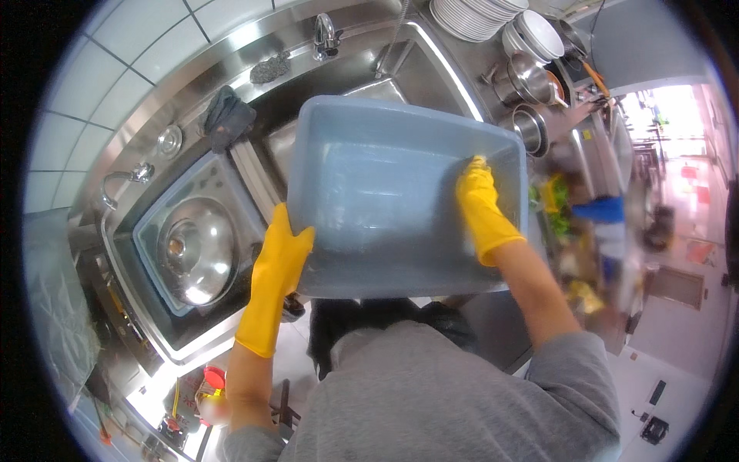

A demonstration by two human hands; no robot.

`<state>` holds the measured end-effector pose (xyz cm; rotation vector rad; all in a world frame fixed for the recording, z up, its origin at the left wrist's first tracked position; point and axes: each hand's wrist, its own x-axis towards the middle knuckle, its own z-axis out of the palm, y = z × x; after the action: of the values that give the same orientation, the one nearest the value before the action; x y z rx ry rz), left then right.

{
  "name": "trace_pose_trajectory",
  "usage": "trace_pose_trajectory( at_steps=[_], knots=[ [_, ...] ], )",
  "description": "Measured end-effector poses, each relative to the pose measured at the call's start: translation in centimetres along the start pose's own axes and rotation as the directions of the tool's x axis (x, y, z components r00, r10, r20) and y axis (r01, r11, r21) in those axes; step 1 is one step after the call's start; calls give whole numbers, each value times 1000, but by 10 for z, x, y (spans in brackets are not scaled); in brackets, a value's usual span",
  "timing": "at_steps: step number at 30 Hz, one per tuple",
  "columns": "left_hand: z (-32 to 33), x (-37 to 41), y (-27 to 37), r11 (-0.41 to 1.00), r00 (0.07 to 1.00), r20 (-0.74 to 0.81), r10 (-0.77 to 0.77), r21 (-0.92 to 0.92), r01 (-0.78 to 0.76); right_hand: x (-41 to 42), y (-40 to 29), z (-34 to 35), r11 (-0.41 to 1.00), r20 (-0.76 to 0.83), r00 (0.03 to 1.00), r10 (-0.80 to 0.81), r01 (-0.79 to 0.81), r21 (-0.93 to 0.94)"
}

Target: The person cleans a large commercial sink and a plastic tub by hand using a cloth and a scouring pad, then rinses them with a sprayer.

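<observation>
A large grey-blue plastic tub (pixel 375 190) is held tilted over the front of the sink, its hollow inside facing me. My left hand (pixel 280 260), in a yellow rubber glove, grips the tub's left rim, with the thumb lying over the edge. Inside the tub, my yellow-gloved right hand (pixel 482 205) reaches to the right-hand wall, its fingers bent near the upper corner. A small dark patch shows at those fingertips; whether it is a scrubber I cannot tell.
In the left sink basin, a second tub (pixel 144 237) holds a steel bowl (pixel 199 251). A dark cloth (pixel 228 118) drapes over the divider. A steel-wool scourer (pixel 270 67) lies by the faucet (pixel 326 37). Stacked plates (pixel 476 17) and steel pots (pixel 522 78) stand at the right.
</observation>
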<state>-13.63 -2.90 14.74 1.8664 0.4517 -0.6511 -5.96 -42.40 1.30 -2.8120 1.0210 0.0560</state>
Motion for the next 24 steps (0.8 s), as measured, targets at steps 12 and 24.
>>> trace_pose_trajectory(
  at_steps=[12,24],
  knots=[
    [10,6,-31,985,984,-63,164,54,-161,-130,-199,76,727,279,697,-661,503,467],
    [7,-6,-9,992,999,-39,17,123,-12,0,-8,-34,867,329,932,-151,285,-408]
  ],
)
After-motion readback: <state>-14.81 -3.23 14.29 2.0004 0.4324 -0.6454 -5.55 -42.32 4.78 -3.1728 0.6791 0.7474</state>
